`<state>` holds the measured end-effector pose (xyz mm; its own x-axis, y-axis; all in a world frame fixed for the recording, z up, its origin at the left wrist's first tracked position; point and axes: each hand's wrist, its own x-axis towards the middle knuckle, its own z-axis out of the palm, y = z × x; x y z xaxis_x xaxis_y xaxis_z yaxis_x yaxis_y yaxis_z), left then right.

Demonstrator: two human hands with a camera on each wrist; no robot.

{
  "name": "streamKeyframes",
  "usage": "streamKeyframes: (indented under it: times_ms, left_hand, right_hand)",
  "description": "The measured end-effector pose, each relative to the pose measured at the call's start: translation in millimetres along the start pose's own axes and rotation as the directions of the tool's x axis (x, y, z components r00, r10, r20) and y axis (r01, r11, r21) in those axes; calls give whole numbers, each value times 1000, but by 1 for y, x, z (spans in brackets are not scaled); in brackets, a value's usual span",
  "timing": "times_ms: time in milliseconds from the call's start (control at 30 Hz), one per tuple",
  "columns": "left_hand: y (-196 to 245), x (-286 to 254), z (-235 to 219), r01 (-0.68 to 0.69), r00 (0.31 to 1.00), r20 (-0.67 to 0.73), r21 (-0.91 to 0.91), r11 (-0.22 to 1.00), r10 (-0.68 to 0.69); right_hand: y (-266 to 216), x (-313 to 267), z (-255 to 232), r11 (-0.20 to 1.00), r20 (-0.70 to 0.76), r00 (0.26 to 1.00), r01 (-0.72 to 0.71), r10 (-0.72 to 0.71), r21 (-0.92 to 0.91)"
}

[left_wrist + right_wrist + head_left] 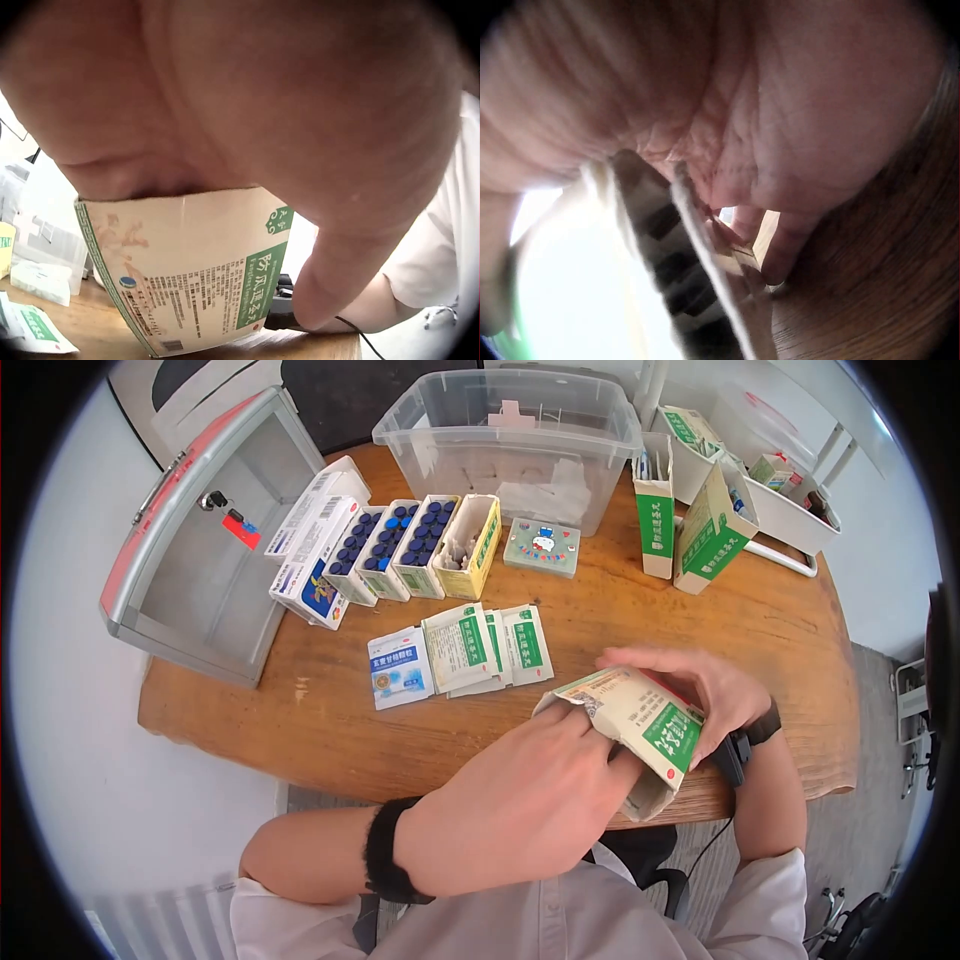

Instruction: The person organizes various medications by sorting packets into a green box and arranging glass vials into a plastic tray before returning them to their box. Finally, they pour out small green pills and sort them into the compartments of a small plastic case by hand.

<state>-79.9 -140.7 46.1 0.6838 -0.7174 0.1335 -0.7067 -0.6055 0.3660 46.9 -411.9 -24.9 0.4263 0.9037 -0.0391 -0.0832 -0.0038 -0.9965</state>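
A cream-and-green medicine box (645, 725) is tilted over the table's near edge, its end open. My right hand (725, 695) grips it from the right side, with the fingers bent along the far side and the thumb on the near side. My left hand (515, 800) reaches into the open end; its fingertips are hidden inside, so I cannot tell what they hold. In the left wrist view the thumb (319, 289) stays outside, beside the printed panel (187, 270). Left of the box lie a blue-and-white sachet (400, 668) and several green-and-white sachets (462, 650), partly overlapping.
Open boxes of blue-capped vials (420, 545) stand behind the sachets, beside a yellow box (470, 550). A clear plastic bin (440, 465) and a cartoon-printed case (541, 548) are at the back. Two green-and-white boxes (655, 525) stand right; a grey-framed cabinet (215, 550) stands left.
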Motion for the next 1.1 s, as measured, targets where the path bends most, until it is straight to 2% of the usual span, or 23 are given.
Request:
streamKeyframes:
  times_ms: [67,133,167,233,267,300,333,367,433,567,633,667,733,800,833,900,933,1000,1033,1100]
  left_hand:
    - [-1,-1,2,14,1000,2,-55,998,-14]
    - [1,-5,4,-18,994,-108,39,999,22]
    - [3,-7,3,-17,994,-105,42,999,21]
    - [7,-12,-2,-64,974,-216,54,996,74]
    - [6,-12,-2,-59,973,-218,58,997,70]
    - [4,-11,2,-46,985,-161,56,997,55]
    - [2,-11,5,-30,994,-104,56,998,36]
    - [0,-9,7,-21,994,-108,60,998,27]
    - [-2,-5,11,8,998,-56,-38,999,-10]
    - [0,-8,7,7,995,-95,23,1000,-5]
    - [-4,-21,-7,-79,991,-114,-91,993,69]
    - [-13,-35,-14,-85,992,-100,-86,993,76]
    - [-38,-67,-27,-90,960,-276,-146,985,47]
    - [-70,-72,-29,211,934,-282,-66,975,-221]
    - [-83,-69,-19,213,933,-283,-66,975,-223]
    - [-99,-61,3,377,886,-347,154,913,-307]
    - [-100,-61,5,380,882,-356,152,913,-308]
    - [-101,-57,8,290,931,-281,173,941,-235]
    - [-99,-57,8,281,933,-281,172,944,-226]
    - [-91,-62,6,270,954,-188,191,944,-234]
  right_hand:
    - [0,0,1,1000,-4,1000,-26,26,9]
    - [2,0,1,1000,-7,1000,-18,18,24]
    - [3,0,1,999,-17,1000,-11,11,35]
    - [3,0,2,998,-19,1000,-13,14,63]
    - [2,0,3,996,-21,1000,-18,20,89]
    - [2,0,2,996,-12,1000,-20,21,86]
    - [1,1,0,1000,0,1000,-14,14,6]
    - [0,1,-1,997,11,1000,-5,6,-73]
    - [-1,0,2,999,-6,1000,-30,30,-40]
    - [3,-1,3,996,-41,997,-56,59,68]
    - [4,-1,2,997,-33,998,-42,44,62]
    - [5,-3,1,998,-34,999,-33,35,52]
    - [4,-3,0,999,-36,999,-25,26,46]
    - [6,-3,0,999,-27,999,-30,31,33]
    - [7,-2,0,999,-14,1000,-9,9,38]
    - [5,0,0,999,9,1000,6,-7,33]
    - [5,-1,0,999,0,1000,-3,3,48]
    - [4,-2,0,998,-20,1000,-10,12,63]
    - [4,-3,0,998,-21,1000,-16,17,61]
    - [3,-4,0,998,-31,999,-25,26,56]
